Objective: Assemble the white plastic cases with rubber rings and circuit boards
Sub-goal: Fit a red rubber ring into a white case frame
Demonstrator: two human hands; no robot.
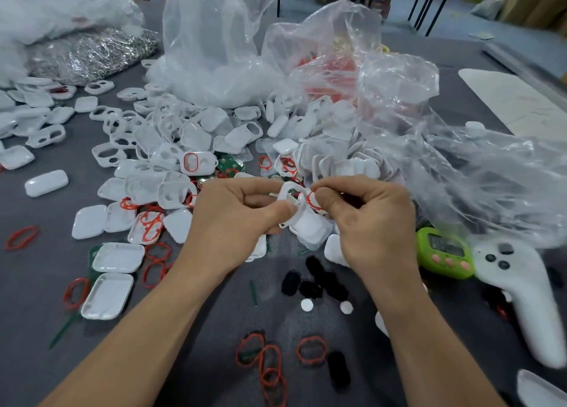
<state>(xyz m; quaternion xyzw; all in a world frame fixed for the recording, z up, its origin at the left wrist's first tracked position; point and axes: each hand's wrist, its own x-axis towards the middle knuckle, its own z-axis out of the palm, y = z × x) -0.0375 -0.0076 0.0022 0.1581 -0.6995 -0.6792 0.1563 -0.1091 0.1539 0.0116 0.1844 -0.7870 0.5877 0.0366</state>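
**Red ring meeting white case, between both sets of fingers**

I am gripping a white plastic case frame with cut-out openings in my left fingers, with the thumb curling over it, and holding it above the grey bench. My right fingers are pinching a red rubber ring against the frame's right edge. Just beyond my fingers a heap of white plastic case halves is lying, with green circuit boards showing among them and crumpled clear plastic bags behind. Loose red rings and black oval pads are lying nearer to me. A green timer and a white controller are resting right of my right fingers.
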